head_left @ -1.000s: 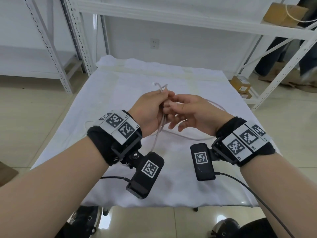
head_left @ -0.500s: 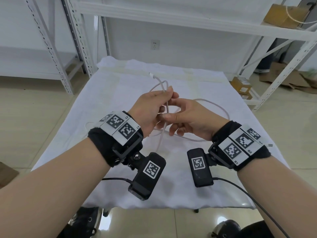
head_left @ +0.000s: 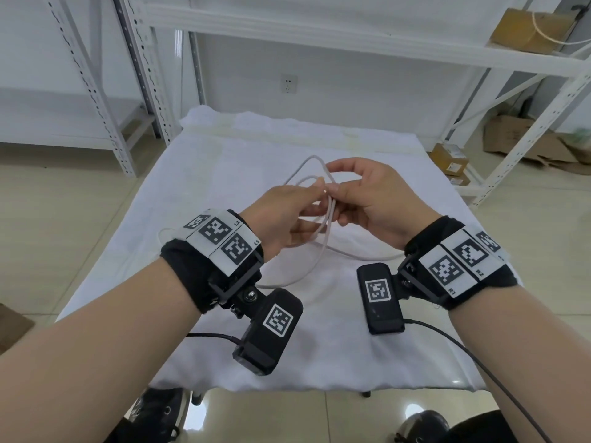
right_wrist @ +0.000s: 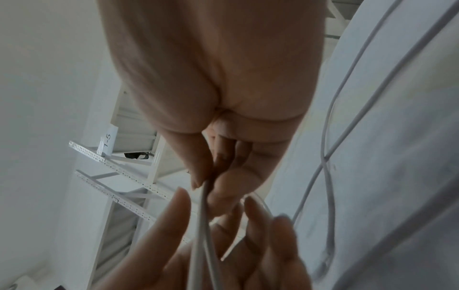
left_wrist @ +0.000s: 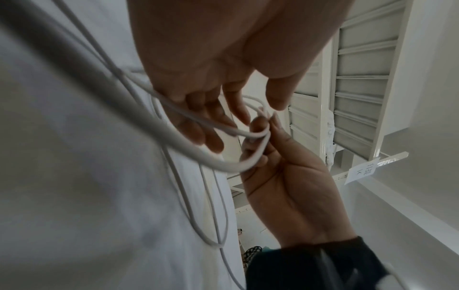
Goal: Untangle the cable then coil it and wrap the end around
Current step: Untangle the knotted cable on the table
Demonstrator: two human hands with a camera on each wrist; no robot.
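A thin white cable (head_left: 324, 247) hangs between my hands above the white-clothed table (head_left: 319, 346). Two small loops stand up above the fingers, and a longer loop sags to the cloth. My right hand (head_left: 332, 183) pinches the strands between thumb and forefinger, as the right wrist view shows (right_wrist: 203, 184). My left hand (head_left: 307, 203) lies just left of it with fingers fairly straight and thumb apart (left_wrist: 253, 109). The cable (left_wrist: 188, 149) runs across those fingers. One strand trails right on the cloth and another runs left behind my left wrist.
White metal shelving (head_left: 150, 91) stands behind the table and along the right side. Cardboard boxes (head_left: 447, 158) lie on the floor at the right, and another box (head_left: 524, 30) sits on the upper shelf. Black leads run from both wrist cameras. The table's near edge is close to my body.
The wide loop on the right has been drawn in. My right hand has risen and taken over the pinch on the strands, while my left fingers have loosened from their grip.
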